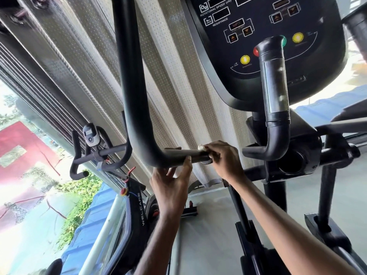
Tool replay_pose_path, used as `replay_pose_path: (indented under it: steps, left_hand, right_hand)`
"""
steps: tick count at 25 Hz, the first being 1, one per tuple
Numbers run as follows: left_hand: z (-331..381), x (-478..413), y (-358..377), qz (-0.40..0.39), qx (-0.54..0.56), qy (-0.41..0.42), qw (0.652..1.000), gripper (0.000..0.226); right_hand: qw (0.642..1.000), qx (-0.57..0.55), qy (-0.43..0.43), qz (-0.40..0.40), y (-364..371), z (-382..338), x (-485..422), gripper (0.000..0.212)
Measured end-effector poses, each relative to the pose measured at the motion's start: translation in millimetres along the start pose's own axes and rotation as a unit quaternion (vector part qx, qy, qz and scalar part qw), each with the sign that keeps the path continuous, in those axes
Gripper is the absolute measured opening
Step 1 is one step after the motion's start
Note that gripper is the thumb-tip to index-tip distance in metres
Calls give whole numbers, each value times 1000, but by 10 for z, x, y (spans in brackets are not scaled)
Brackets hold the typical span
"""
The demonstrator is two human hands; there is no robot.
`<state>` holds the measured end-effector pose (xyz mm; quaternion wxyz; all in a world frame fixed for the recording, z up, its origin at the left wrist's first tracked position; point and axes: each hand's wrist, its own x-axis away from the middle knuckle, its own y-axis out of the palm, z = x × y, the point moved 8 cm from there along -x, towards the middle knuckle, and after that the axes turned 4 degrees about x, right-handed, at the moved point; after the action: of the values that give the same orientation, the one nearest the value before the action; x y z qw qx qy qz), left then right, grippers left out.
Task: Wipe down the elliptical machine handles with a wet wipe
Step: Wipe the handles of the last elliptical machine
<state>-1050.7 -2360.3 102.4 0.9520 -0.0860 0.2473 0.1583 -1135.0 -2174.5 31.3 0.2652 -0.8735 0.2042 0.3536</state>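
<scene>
The elliptical's left handle [135, 108] is a black bar that drops from the top and bends right into a horizontal end. My right hand [222, 157] wraps around that end and pinches a white wet wipe [201, 147] against the bar. My left hand [172, 185] grips the bar from below, just left of the right hand, thumb up on its side. The right handle [275, 100], black with a metal sensor plate, curves in front of the console [264, 36].
An exercise bike [95, 153] with black handlebars and a small display stands at the left by the window. Perforated blinds hang behind the machine. The elliptical's crank housing [294, 161] and pedal arms fill the lower right. Grey floor lies below.
</scene>
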Motion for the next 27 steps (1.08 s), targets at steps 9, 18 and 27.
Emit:
replay_pose_path:
  steps: [9,18,27]
  left_hand:
    - [11,-6,1,-8,-3,10,1000,24]
    - [14,0,5,4,1,-1,1000,19]
    - [186,-66,-14,-41,-56,26,997,17]
  right_hand:
    - [991,-6,55,120,-1,37,351,26]
    - [995,-4,31,92,-31,7,203,26]
    - [997,15,56,59,-49,-123,291,34]
